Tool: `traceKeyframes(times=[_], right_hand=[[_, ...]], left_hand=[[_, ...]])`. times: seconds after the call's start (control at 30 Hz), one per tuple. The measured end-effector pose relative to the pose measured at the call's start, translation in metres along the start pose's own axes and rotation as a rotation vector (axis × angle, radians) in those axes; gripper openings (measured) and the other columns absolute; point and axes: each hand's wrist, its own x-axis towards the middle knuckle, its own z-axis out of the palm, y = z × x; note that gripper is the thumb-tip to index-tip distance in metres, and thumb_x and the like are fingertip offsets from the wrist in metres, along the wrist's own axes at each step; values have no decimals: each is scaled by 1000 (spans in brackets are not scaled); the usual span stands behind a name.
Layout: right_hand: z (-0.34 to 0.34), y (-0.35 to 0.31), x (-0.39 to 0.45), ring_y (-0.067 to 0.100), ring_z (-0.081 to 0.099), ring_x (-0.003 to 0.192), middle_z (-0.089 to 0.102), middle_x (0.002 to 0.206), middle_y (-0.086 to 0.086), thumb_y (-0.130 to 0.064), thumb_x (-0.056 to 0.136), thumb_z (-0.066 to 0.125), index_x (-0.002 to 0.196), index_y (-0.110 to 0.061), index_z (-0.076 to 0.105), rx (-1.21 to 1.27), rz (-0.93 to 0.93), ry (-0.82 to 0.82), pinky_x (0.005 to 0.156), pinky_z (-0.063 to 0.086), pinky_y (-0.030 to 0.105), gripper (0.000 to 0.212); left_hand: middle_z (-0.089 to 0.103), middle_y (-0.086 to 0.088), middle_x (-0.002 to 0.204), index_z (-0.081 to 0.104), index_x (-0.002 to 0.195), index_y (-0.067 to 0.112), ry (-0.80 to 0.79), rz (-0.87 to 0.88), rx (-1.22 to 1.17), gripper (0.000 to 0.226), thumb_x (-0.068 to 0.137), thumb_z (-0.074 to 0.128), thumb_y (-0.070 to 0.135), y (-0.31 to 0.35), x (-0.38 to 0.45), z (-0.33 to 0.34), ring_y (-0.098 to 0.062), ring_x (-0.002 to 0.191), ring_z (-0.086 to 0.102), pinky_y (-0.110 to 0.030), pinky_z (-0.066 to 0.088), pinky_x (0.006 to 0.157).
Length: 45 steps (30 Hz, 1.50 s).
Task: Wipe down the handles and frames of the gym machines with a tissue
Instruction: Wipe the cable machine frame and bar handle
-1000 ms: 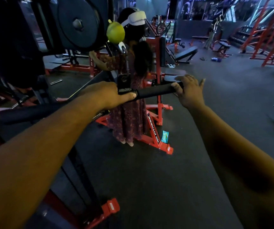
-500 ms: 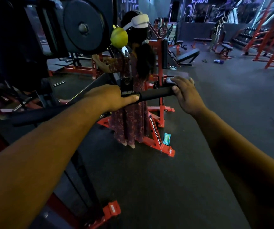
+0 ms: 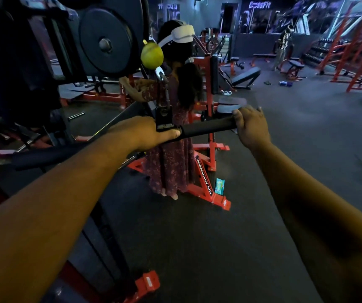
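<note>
Both forearms reach forward from the bottom corners, nearly straight, converging on a black padded bar point(image 3: 206, 127) that hangs crosswise at about chest height. The left hand point(image 3: 140, 133) wraps over the bar near its middle, knuckles up, thumb stretched along the padding toward the right, just below the metal clamp point(image 3: 164, 119) where a chain link joins the bar. The right hand point(image 3: 251, 127) curls round the bar's right end, fingers over the top, wrist bent slightly down. Whether a tissue lies under either palm cannot be told; none shows past the fingers. The left stretch of the bar point(image 3: 44, 156) runs out dark behind the left forearm.

Below the left arm a red machine foot point(image 3: 147, 283) sits on the dark rubber floor point(image 3: 208, 248). Above the left hand hang a yellow-green ball point(image 3: 152, 56) and a large black weight plate point(image 3: 105, 41).

Just beyond the bar a person in a patterned dress point(image 3: 171, 162) stands facing away, wearing a white headset point(image 3: 183, 34), beside a red frame point(image 3: 206, 180) with a small blue-green packet point(image 3: 219, 186) leaning at its base. Farther back are benches point(image 3: 244, 76) and red racks point(image 3: 354, 44).
</note>
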Motion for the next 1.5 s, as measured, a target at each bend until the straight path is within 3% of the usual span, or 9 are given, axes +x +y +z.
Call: traceKeyframes(times=[0.13, 0.3, 0.5, 0.73, 0.9, 1.1, 1.2, 1.33, 1.5], right_hand=[[21, -49, -10, 29, 63, 83, 67, 81, 4, -58, 106, 7, 86, -16, 66, -45, -113, 46, 117, 26, 47, 75], [21, -60, -9, 26, 65, 100, 70, 93, 1, -50, 108, 15, 98, -22, 68, -141, -322, -22, 123, 12, 55, 61], [8, -55, -6, 30, 58, 117, 72, 100, 7, -58, 101, 3, 101, -18, 73, -135, 85, -14, 122, 8, 63, 81], [38, -96, -44, 18, 49, 134, 62, 128, -3, -46, 109, 19, 130, -22, 63, -13, -296, 26, 119, -4, 70, 54], [18, -57, -15, 24, 48, 136, 67, 119, 3, -45, 103, 16, 101, -18, 69, -33, 153, 73, 116, 4, 75, 60], [37, -134, -50, 17, 50, 133, 63, 123, -4, -40, 108, 28, 118, -21, 66, 68, -219, 11, 114, -6, 76, 43], [31, -103, -37, 19, 45, 141, 65, 123, -4, -46, 107, 24, 111, -24, 67, -22, -165, 22, 113, -5, 77, 49], [18, -85, -20, 22, 39, 144, 65, 126, 1, -44, 104, 23, 103, -21, 69, 12, 205, 28, 112, -1, 80, 52], [31, -137, -45, 16, 47, 137, 65, 122, -4, -40, 110, 29, 102, -24, 66, 75, -116, 12, 112, -2, 79, 41]], left_hand=[[52, 4, 83, 54, 104, 24, 4, -15, 28, 59, 89, 43, 80, 2, -7, -5, -12, 75, 53, -34, 42, 70], [51, 4, 85, 53, 101, 25, -1, -4, 27, 54, 92, 43, 77, 4, -13, -6, -11, 74, 51, -32, 38, 63], [53, 1, 82, 47, 78, 27, -29, 2, -10, 51, 93, 43, 76, 8, -12, -3, -13, 73, 52, -32, 38, 62], [54, -1, 97, 57, 136, 19, 0, -6, -30, 69, 94, 46, 73, 7, -16, -7, -19, 86, 54, -32, 40, 74], [52, 0, 79, 51, 83, 24, -13, -8, -71, 53, 92, 45, 76, 9, -13, 1, -13, 70, 50, -30, 36, 58], [55, -2, 98, 57, 137, 22, 2, 27, -87, 66, 95, 45, 72, 7, -16, -3, -21, 91, 53, -33, 38, 78], [59, 1, 95, 59, 131, 22, -8, 10, -80, 65, 93, 46, 73, 5, -19, -3, -19, 86, 55, -33, 39, 78], [57, -2, 85, 61, 100, 19, -16, -22, -74, 61, 92, 43, 77, 9, -17, 1, -19, 78, 56, -33, 41, 68], [63, -9, 120, 56, 139, 24, 10, 19, -103, 66, 95, 45, 72, 9, -20, -2, -22, 95, 53, -32, 37, 80]])
